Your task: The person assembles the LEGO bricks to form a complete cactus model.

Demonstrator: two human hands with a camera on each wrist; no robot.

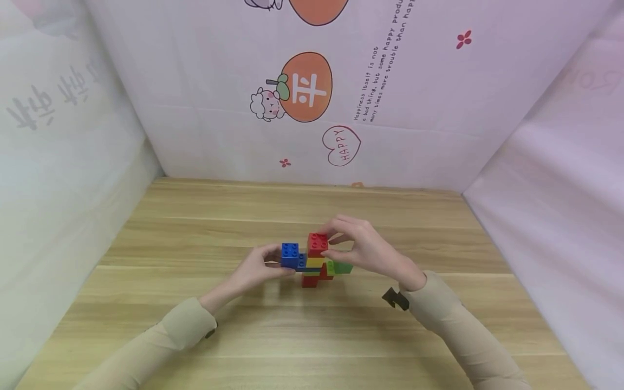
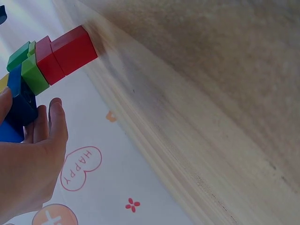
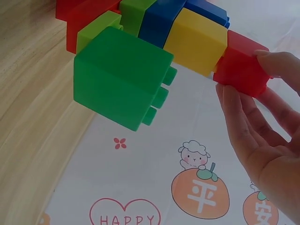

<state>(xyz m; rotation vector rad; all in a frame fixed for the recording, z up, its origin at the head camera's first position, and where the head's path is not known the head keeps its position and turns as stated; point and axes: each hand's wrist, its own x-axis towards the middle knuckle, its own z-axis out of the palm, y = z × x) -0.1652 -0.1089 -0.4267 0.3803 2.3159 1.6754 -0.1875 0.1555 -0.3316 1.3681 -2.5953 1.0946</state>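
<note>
A stack of toy building bricks stands on the wooden table, red bricks at its foot. Above them come a light green brick, a blue brick layer and a yellow brick. My right hand pinches the red brick at the very top, between thumb and fingers; a sliver of yellow stud shows beneath it in the right wrist view. On the left side my left hand holds the raised blue brick. A dark green brick juts out to the right.
The wooden table runs back to a printed white cloth wall. More white cloth hangs at the left and at the right. A small dark piece shows beside the right cuff.
</note>
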